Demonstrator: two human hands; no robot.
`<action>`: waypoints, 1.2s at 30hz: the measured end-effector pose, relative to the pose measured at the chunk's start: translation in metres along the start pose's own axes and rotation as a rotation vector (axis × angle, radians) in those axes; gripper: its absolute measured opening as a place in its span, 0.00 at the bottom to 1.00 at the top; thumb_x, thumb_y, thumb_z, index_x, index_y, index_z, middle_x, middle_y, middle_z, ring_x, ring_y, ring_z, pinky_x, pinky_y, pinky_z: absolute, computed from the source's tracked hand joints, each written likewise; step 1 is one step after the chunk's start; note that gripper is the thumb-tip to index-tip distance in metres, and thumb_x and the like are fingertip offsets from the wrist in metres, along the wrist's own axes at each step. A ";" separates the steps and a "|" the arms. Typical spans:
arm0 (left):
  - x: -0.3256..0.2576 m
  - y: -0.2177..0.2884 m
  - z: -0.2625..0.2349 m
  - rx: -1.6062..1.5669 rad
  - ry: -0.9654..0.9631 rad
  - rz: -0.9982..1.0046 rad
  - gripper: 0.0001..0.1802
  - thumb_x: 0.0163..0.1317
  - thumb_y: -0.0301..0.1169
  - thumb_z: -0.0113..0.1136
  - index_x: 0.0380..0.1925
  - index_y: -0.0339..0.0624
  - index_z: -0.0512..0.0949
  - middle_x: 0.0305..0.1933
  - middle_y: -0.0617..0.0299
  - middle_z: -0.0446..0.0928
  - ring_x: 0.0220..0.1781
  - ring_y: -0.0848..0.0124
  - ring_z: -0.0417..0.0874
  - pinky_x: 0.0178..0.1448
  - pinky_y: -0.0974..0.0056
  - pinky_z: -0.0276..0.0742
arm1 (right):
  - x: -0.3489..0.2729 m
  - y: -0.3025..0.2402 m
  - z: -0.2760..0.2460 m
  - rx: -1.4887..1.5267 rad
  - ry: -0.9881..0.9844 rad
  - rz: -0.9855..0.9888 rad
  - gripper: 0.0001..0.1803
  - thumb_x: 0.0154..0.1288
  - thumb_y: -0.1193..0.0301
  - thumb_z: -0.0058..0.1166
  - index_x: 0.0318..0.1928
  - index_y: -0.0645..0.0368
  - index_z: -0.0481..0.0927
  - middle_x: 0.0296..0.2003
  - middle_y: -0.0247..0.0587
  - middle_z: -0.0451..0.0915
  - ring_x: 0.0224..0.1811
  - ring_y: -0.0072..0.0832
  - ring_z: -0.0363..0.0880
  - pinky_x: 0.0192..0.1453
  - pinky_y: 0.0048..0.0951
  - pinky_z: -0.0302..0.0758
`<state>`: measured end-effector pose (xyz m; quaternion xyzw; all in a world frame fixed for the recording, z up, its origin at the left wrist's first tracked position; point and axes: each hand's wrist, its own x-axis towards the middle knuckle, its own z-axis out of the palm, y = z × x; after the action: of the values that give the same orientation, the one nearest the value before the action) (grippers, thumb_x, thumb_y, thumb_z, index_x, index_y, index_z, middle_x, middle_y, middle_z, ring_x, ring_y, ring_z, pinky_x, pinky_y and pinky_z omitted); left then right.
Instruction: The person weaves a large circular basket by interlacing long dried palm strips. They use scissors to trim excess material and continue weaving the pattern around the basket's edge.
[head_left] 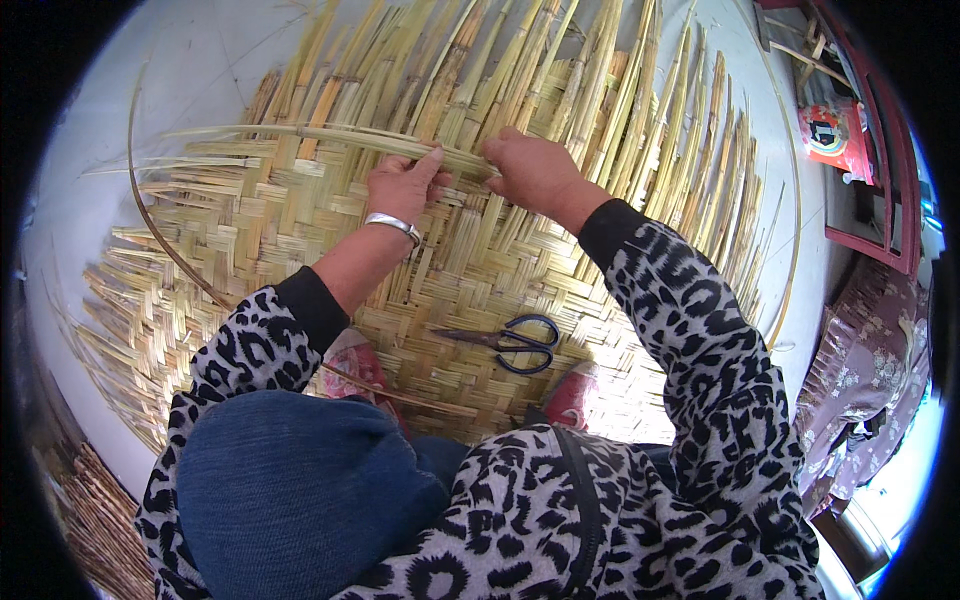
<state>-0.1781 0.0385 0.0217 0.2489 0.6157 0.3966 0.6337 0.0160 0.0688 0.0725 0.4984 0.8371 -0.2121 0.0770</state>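
Note:
My left hand [403,187], with a silver bracelet at its wrist, pinches a pale split-cane strip [340,133] between thumb and fingers. That strip runs crosswise over the mat and reaches far to the left. My right hand [530,172] is closed on the same strip's right part, a short way from the left hand; its fingertips are partly hidden. Beneath both hands spreads a woven cane mat [450,255], its loose strip ends [620,90] fanning out at the far side. Dark-handled scissors [510,342] lie on the weave nearer to me.
My red shoes [572,398] rest on the mat. A thin brown strip [165,240] curves over the left side. At right stand a dark red frame [885,150], a red packet [835,138] and a flowered cloth [862,375]. A bundle of brown stalks [100,525] lies lower left.

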 end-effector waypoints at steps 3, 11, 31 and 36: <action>-0.001 0.000 -0.001 -0.014 -0.034 -0.007 0.13 0.63 0.37 0.66 0.42 0.40 0.82 0.32 0.63 0.83 0.32 0.76 0.84 0.30 0.73 0.76 | 0.008 0.001 0.004 0.043 0.008 -0.001 0.15 0.58 0.64 0.60 0.44 0.54 0.78 0.43 0.43 0.76 0.48 0.44 0.79 0.48 0.44 0.77; -0.006 0.004 -0.012 0.023 -0.104 -0.083 0.12 0.65 0.36 0.64 0.38 0.36 0.81 0.35 0.60 0.84 0.36 0.74 0.84 0.38 0.72 0.79 | 0.019 0.003 0.001 0.085 -0.069 -0.014 0.14 0.55 0.64 0.62 0.39 0.57 0.77 0.35 0.47 0.80 0.42 0.46 0.81 0.45 0.44 0.76; -0.002 0.010 -0.015 -0.128 -0.207 -0.119 0.11 0.65 0.31 0.63 0.43 0.38 0.79 0.42 0.61 0.83 0.46 0.70 0.85 0.44 0.68 0.82 | 0.032 0.017 -0.005 0.343 -0.264 -0.004 0.15 0.56 0.64 0.64 0.42 0.56 0.84 0.35 0.45 0.84 0.39 0.39 0.83 0.46 0.37 0.77; 0.020 0.033 -0.022 0.073 -0.353 -0.111 0.14 0.64 0.28 0.61 0.48 0.34 0.78 0.45 0.58 0.83 0.48 0.66 0.85 0.45 0.66 0.83 | 0.013 0.012 0.001 0.359 -0.031 0.045 0.14 0.57 0.62 0.62 0.40 0.56 0.83 0.31 0.46 0.83 0.36 0.41 0.83 0.43 0.39 0.77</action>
<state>-0.2071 0.0695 0.0341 0.3032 0.5217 0.2887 0.7433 0.0199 0.0843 0.0638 0.5195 0.7730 -0.3641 0.0046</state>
